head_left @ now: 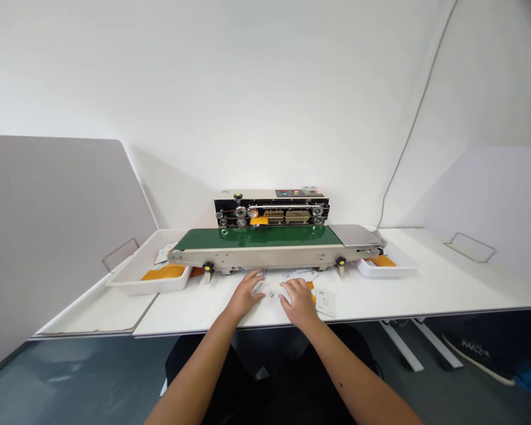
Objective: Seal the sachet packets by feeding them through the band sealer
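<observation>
Both of my hands rest low over the white table, in front of the conveyor machine. My left hand (246, 295) has its fingers stretched and thumb apart, at the left edge of a whitish printed packet (272, 294). On the packet's other side, my right hand (300, 300) has bent, spread fingers; it partly covers something orange (311, 285). I cannot tell how firmly either hand touches the packet. To the right lies a white printed card or packet (325, 302). More white printed pieces (307, 275) lie behind my right hand.
A band sealer (272, 209) with a green belt (265, 236) spans the table's back; an orange piece (259, 221) sits at its rollers. White trays stand left (148, 287) and right (392, 271), holding orange and white packets. A person's shoe (478, 354) shows at lower right.
</observation>
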The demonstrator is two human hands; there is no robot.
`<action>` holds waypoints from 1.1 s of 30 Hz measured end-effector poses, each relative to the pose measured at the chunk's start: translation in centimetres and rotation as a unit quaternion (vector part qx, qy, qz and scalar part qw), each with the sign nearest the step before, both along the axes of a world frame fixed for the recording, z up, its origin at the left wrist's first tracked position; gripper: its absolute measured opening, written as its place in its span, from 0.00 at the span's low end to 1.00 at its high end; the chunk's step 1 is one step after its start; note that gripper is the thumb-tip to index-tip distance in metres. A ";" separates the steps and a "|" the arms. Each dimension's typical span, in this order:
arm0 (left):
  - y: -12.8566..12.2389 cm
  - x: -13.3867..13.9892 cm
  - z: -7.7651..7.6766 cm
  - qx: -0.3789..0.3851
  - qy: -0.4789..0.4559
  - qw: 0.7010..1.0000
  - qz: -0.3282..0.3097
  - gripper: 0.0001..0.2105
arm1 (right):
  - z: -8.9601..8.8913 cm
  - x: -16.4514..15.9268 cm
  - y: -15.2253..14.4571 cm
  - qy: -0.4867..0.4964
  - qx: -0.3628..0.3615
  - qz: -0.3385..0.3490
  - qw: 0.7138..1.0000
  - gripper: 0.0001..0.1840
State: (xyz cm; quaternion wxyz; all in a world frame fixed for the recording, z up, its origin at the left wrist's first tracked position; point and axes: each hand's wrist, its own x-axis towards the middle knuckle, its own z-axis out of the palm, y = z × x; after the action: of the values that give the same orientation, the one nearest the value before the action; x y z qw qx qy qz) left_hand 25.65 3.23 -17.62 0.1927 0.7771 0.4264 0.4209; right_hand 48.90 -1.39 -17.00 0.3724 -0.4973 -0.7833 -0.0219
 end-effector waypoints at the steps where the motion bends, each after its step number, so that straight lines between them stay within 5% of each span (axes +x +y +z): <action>1: 0.0 -0.2 0.1 -0.016 -0.037 0.999 -0.003 0.18 | 0.1 -0.1 -0.1 -0.016 -0.009 -0.002 1.000 0.16; 6: -0.5 -0.5 1.4 -0.054 -0.190 0.980 -0.028 0.14 | 1.1 -1.8 0.0 -0.040 -0.072 -0.002 0.997 0.28; 11: -0.8 -0.4 2.0 -0.052 -0.231 0.971 -0.030 0.17 | 2.4 -3.2 1.8 0.107 -0.176 0.063 0.976 0.12; 14: -1.0 -0.3 2.0 -0.105 -0.231 0.967 -0.031 0.23 | 2.8 -3.0 2.7 0.232 -0.212 0.151 0.937 0.14; 19: -1.7 0.0 2.3 -0.173 -0.221 0.954 -0.109 0.29 | 2.1 -1.9 3.2 0.300 -0.243 0.163 0.908 0.17; 25: -1.9 0.2 2.3 -0.190 -0.223 0.952 -0.088 0.21 | 0.7 -1.2 3.3 0.359 -0.246 0.133 0.891 0.17; 33: -1.9 0.3 2.3 -0.200 -0.223 0.950 -0.085 0.22 | 1.0 -1.2 2.9 0.384 -0.237 0.153 0.879 0.17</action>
State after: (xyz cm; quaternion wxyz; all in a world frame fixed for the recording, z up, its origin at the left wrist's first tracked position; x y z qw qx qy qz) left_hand 25.94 1.35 -15.29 0.4692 0.6424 0.3805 0.4715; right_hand 47.72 1.48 -15.97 0.5134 -0.4146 -0.6267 0.4145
